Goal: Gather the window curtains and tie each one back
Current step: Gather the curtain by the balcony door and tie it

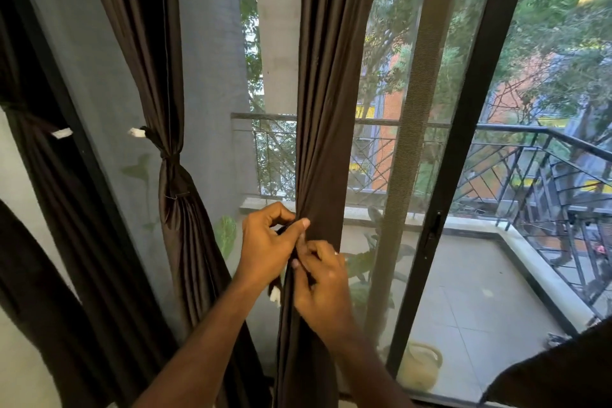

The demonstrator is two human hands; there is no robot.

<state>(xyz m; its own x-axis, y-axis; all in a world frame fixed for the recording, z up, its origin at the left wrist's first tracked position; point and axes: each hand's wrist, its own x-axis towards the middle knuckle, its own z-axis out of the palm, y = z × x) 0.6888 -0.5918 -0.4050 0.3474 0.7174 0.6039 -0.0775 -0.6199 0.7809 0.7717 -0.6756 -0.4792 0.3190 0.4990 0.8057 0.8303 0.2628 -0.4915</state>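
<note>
At frame centre a gathered curtain [326, 109] hangs before the window; the left hand [265, 243] and right hand [323, 288] pinch it, left above right. A tied curtain [172, 172] hangs to its left, another [29, 129] at far left. The railing [530, 156] lies behind the glass, right.

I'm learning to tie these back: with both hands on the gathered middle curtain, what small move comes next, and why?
Probably cinch the tie band and knot it: the left hand and right hand already pinch it round the gathered curtain, and its white-tagged end hangs loose.
</note>
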